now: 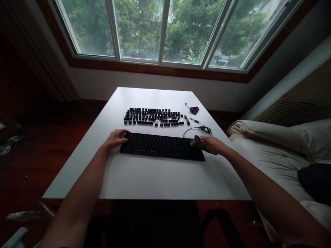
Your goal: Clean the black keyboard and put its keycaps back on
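A black keyboard point(158, 146) with its keycaps off lies flat across the white table point(145, 180). At its upper left corner, my left hand point(116, 138) grips the edge, thumb and fingers closed on it. My right hand point(211, 144) is closed around a bunched grey cloth point(197, 141), which rests on the keyboard's right end. Behind the keyboard, many loose black keycaps point(154, 114) stand in rows. The keyboard's cable point(205, 129) lies coiled just beyond my right hand.
A purple cloth point(194, 110) and a thin pen-like tool point(194, 120) lie at the table's right side. To the right stands a cream sofa point(264, 153). A black chair point(155, 225) is at the near edge, and a window point(162, 30) is beyond the table.
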{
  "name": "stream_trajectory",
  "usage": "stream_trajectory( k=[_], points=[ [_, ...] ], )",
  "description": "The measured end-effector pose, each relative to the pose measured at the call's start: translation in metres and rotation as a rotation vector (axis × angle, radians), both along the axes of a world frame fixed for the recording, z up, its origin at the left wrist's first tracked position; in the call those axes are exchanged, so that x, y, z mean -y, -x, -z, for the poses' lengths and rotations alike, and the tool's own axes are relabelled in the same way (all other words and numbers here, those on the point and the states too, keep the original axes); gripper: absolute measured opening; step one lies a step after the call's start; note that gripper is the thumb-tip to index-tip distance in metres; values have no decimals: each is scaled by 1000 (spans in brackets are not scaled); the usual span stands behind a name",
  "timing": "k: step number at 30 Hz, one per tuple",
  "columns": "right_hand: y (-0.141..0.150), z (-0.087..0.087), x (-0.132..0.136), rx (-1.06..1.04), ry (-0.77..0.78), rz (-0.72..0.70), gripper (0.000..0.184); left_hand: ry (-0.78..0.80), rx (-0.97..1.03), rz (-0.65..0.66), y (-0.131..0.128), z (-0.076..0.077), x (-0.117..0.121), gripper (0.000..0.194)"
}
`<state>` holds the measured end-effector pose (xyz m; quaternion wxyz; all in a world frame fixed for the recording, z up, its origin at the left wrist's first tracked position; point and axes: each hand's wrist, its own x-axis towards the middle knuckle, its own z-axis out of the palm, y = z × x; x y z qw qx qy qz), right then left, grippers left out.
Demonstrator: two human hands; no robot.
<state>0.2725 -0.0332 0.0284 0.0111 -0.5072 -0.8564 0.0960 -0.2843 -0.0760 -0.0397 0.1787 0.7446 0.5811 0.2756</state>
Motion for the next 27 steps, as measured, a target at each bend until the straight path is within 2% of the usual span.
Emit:
stream_trajectory(
  k=[2,4,7,11,15,20,23,25,27],
  points=[
    [-16,1,-4,1,35,52,11,4,10,12,-1,0,0,48],
    [-14,0,-6,13,-17,138,14,7,22,18,-1,1,-1,47],
    [21,-3,-3,-23,-124,174,15,3,65,27,-2,3,-2,38],
    [105,-4,8,-211,-300,-15,28,-35,96,13,-2,6,-3,30],
    [197,0,25,-341,-237,-369,35,-56,112,-3,-4,8,-3,30],
    [292,13,43,-290,-290,-563,35,-48,171,17,-5,6,-2,32],
    [317,17,43,-197,-326,-602,29,-30,188,6,-5,4,-1,33],
    [315,17,39,-146,-304,-628,31,-30,195,-12,-5,4,-1,32],
    [301,16,35,-120,-263,-643,37,-26,202,-17,-6,4,-1,32]
  ],
)
